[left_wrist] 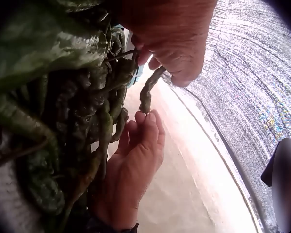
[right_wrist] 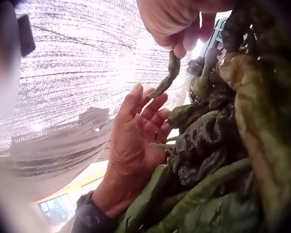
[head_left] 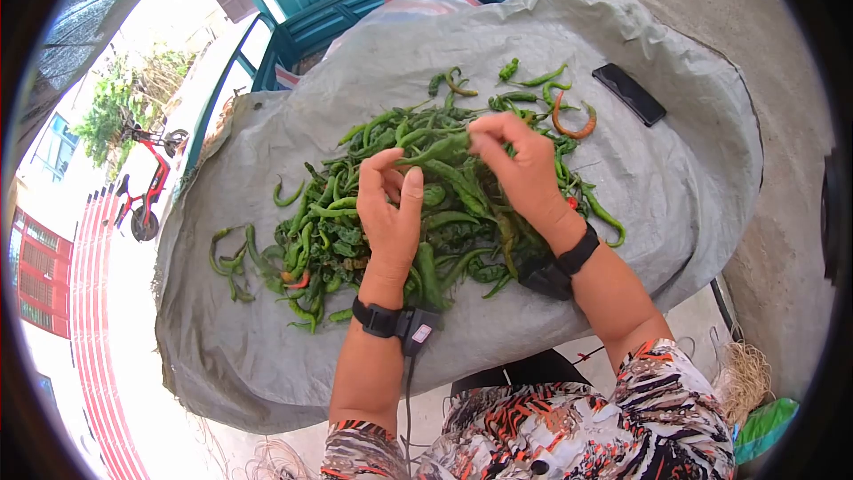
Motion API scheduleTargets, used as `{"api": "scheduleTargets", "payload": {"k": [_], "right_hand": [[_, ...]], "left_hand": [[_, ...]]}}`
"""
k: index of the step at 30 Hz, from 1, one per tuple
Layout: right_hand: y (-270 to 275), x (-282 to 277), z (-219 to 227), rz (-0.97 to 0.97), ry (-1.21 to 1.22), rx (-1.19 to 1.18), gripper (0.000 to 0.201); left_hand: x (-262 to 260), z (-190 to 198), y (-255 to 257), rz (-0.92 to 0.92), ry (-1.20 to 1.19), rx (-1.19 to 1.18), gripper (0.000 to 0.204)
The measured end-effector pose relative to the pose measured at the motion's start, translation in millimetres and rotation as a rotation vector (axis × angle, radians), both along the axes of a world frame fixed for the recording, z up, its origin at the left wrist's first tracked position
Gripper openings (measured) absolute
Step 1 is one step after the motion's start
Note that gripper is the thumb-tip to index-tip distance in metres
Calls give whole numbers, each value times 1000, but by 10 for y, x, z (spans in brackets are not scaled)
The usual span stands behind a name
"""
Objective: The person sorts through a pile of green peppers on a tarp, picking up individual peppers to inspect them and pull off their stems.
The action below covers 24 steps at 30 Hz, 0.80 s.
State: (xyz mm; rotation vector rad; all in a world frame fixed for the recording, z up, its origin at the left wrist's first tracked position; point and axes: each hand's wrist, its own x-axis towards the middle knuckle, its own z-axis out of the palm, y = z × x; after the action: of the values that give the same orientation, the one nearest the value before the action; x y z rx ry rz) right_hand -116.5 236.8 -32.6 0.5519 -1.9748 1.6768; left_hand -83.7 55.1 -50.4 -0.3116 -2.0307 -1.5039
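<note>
A slender green pepper (head_left: 437, 149) is stretched between the two hands over a heap of green peppers (head_left: 444, 204). The left hand (head_left: 389, 213) holds one end of this pepper (right_wrist: 169, 77) between thumb and fingers; in the right wrist view the left hand (right_wrist: 136, 145) is below it. At the other end, the right hand (head_left: 524, 169) pinches the tip with thumb and forefinger. The left wrist view has the right hand (left_wrist: 133, 170) under the pepper (left_wrist: 146, 94) and the left hand (left_wrist: 172, 41) above.
A grey sheet (head_left: 675, 187) lies beneath the heap, with a black phone (head_left: 629, 94) at its upper right. Loose peppers lie around the heap, one reddish (head_left: 577, 129). Behind stands a teal cart (head_left: 329, 9); a red scooter (head_left: 153, 180) is at far left.
</note>
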Motion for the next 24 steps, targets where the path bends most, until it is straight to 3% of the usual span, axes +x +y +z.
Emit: {"api": "scheduleTargets", "payload": {"k": [6, 12, 16, 18, 21, 24], "right_hand": [[129, -197, -122, 50, -224, -438, 21], [16, -183, 2, 32, -158, -672, 37], [40, -119, -28, 46, -107, -348, 33], [96, -26, 50, 89, -83, -129, 29], [67, -29, 30, 114, 240, 218, 23], [47, 18, 69, 194, 317, 459, 24]], "left_hand": [[9, 40, 26, 82, 9, -587, 29], [-14, -31, 3, -28, -10, -207, 27], [62, 38, 29, -78, 64, 275, 19], [51, 27, 1, -76, 61, 264, 17], [60, 42, 14, -103, 13, 258, 17], [53, 42, 20, -154, 2, 286, 17]]}}
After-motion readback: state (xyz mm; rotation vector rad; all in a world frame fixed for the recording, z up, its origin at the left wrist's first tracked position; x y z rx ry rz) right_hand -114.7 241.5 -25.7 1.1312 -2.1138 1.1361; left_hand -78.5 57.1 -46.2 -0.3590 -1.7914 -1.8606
